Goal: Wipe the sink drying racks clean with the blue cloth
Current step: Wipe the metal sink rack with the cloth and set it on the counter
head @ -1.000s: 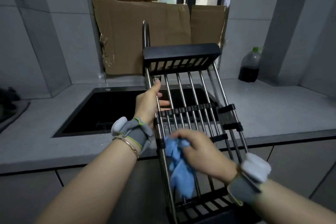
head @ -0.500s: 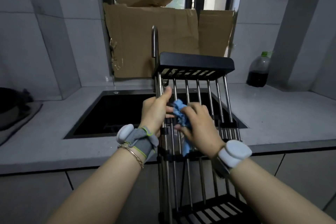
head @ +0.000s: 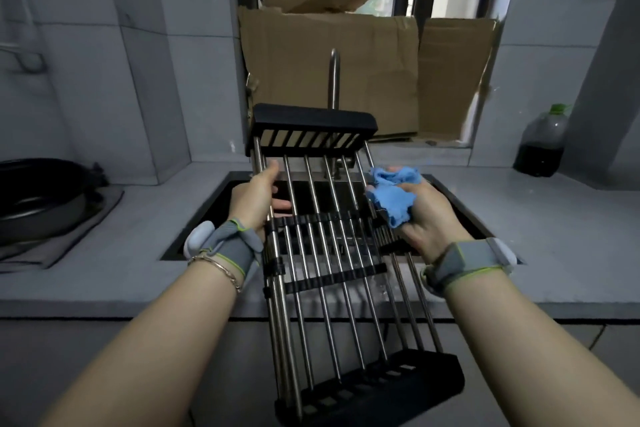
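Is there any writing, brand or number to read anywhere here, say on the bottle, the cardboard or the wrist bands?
None can be read: the bottle, the cardboard, the wrist bands and the drying rack show no legible text or numbers.

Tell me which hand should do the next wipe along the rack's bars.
Probably the right hand: it already holds the blue cloth bunched against the rack's right-side bars. The left hand grips the left rail, steadying it.
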A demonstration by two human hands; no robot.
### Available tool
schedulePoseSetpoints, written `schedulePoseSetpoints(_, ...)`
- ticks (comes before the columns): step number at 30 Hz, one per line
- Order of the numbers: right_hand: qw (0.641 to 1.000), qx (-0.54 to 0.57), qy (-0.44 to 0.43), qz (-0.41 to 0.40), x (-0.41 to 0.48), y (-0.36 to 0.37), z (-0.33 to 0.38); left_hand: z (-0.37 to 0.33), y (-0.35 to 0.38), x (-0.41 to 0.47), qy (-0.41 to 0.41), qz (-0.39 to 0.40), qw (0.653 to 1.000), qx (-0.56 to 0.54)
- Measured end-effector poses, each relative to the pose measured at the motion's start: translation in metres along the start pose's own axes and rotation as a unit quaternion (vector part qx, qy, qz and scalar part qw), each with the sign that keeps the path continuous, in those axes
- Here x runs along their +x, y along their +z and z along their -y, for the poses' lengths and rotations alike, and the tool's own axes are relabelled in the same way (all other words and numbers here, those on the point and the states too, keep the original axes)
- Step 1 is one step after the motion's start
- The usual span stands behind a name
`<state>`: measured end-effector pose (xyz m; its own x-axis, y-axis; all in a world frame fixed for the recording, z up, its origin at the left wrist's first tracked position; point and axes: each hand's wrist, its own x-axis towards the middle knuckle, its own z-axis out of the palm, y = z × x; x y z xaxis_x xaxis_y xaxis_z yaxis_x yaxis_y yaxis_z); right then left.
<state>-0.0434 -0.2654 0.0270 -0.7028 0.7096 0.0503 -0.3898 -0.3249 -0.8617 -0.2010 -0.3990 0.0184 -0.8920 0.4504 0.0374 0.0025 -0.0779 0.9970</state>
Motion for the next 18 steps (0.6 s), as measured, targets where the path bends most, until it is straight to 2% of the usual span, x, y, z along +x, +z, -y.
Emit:
schedulePoseSetpoints(2,1.0,-0.018,0.015,-0.003,0.006,0.004,-0.007,0.006,-0.013,0.006,-0.016,-0.02,1.0,-0.011)
schedulePoseSetpoints(5,0.996,-0.006,0.061,-0.067,0.019,0.006,-0.014,0.012,-0.026,0.012,-0.044,-0.031,0.998,-0.018)
schedulePoseSetpoints(8,0.993,0.053,0.101,-0.041,0.035,0.013,-0.019,0.019,-0.036,0.015,-0.061,-0.032,0.998,-0.014)
schedulePoseSetpoints(15,0.99,0.032,0.06,-0.123,0.076,-0.003,-0.029,0.027,-0.056,0.036,-0.078,-0.045,0.995,-0.044)
schedulePoseSetpoints(18,0.99,0.033,0.059,-0.126,0.08,-0.024,-0.041,0.029,-0.065,0.044,-0.097,-0.053,0.992,-0.064)
